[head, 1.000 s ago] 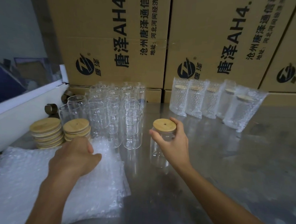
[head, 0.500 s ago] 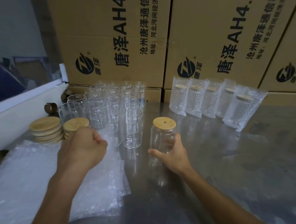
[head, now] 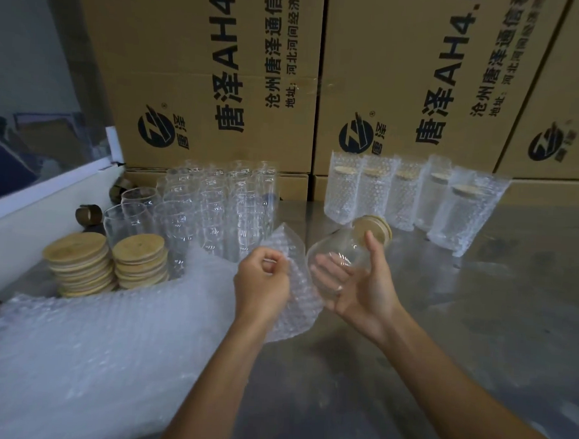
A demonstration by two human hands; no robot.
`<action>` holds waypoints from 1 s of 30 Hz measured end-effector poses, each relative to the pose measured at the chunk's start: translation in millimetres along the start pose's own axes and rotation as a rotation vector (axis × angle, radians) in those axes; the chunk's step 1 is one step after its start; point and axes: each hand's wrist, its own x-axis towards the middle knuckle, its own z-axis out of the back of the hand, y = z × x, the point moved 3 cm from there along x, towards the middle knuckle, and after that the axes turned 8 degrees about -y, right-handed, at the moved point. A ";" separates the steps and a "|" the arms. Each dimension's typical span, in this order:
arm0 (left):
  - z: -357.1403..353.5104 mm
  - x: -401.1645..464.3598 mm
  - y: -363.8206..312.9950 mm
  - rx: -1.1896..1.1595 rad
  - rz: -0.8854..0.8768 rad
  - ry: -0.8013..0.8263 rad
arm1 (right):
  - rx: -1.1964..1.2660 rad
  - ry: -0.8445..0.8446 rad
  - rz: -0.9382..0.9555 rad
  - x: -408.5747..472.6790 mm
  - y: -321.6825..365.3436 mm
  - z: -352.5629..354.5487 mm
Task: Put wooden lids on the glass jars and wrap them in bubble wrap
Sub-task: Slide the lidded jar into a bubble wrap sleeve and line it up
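fingers of the left hand [head: 261, 278] pinch a bubble wrap bag [head: 291, 286]; the right hand [head: 358, 283] grips a lidded jar [head: 343, 252], tilted, its base just beside the bag. five wrapped jars [head: 410, 198] stand far right; many open jars [head: 208, 211] and stacked lids [head: 108, 263] wait far left.

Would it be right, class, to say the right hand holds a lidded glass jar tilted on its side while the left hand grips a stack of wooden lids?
Not quite. In the head view the left hand pinches a bubble wrap bag, not the lids; the wooden lid stacks sit untouched on the table. The rest stands: the right hand holds the lidded glass jar tilted.
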 end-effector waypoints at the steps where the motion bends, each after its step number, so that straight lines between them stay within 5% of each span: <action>1: -5.8 -1.4 5.6 -0.008 0.022 0.006 | 0.023 0.009 -0.019 -0.2 0.2 0.2; 15: -28.9 -8.5 33.2 -0.135 0.222 0.036 | 0.029 0.104 -0.117 -1.8 -7.8 1.1; 25: -21.9 -4.5 27.7 0.038 -0.017 -0.050 | 0.005 0.166 -0.073 -7.8 -9.9 -6.1; 30: -19.5 -0.9 28.1 -0.053 0.050 -0.050 | -0.045 0.166 -0.032 -4.8 -11.6 -6.4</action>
